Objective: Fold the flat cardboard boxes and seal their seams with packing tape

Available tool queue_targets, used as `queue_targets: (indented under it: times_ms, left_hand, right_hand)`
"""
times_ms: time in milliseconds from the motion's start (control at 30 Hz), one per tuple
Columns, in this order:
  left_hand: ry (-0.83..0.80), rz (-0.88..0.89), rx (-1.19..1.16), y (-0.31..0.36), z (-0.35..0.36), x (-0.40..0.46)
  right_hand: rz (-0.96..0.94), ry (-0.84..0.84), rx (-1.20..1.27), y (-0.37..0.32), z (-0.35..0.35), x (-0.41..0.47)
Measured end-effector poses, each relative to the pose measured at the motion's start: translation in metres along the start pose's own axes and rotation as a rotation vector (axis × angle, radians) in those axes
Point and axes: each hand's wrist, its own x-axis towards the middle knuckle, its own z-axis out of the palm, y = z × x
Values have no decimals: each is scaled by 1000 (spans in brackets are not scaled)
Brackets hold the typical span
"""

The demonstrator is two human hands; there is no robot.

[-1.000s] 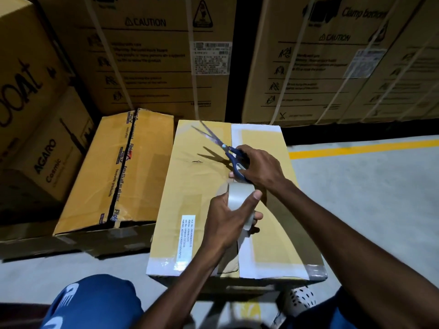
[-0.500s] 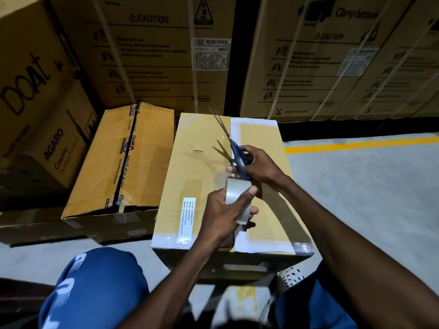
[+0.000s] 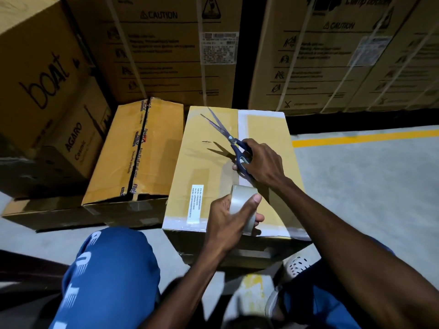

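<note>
A closed brown cardboard box [image 3: 209, 162] stands on the floor in front of me, with a tape strip along its middle seam and a white label near its front edge. My left hand [image 3: 228, 217] grips a roll of packing tape [image 3: 242, 207] above the box's near end. My right hand [image 3: 261, 162] holds blue-handled scissors [image 3: 228, 136] just beyond the roll; their blades are parted slightly and point away to the upper left over the box top.
A second brown box [image 3: 133, 153] with printed tape sits left of mine, over a flat carton [image 3: 47, 212]. Large strapped cartons [image 3: 171, 48] wall off the back and left. Grey floor with a yellow line [image 3: 365, 136] lies to the right. My knees in blue shorts [image 3: 111, 274] frame the bottom.
The scissors swung from pointing steeply away back toward the upper left, and their blades have parted slightly. The left hand keeps its grip on the roll. The camera dipped closer.
</note>
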Motion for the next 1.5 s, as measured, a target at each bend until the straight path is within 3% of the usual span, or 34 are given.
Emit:
queue_targets:
  times_ms: [100,233,433,700,800,1033,1133,1333,1500]
  left_hand:
    - [15,1,-9,-2,0,-4]
    - [35,-2,-40,-2,1,-6]
    - [14,7,1,-4,1,-21]
    - [4,-23,43,-11,0,-51]
    - [17,-22,14,-13,-1,-56]
    - [11,-98,-40,-22,11,-66]
    - [33,-67,-37,-25,10,-70]
    - [56,-39,47,-36,0,-76]
    - [130,-156,54,-54,0,-89]
  right_hand:
    - [65,-104,82,4,-9,-4]
    - [204,-273,388,4,-20,-19]
    - [21,-66,44,-8,-4,-42]
    - [-26,-37,10,-7,-10,-44]
    - [-46,-72,-34,-11,-12,-45]
    - [-22,-361,96,-4,-34,-50]
    - [-45,-297,57,-1,-22,-60]
    - [-172,63,-142,-9,-4,-79]
    - [-208,110,-255,-16,-2,-90]
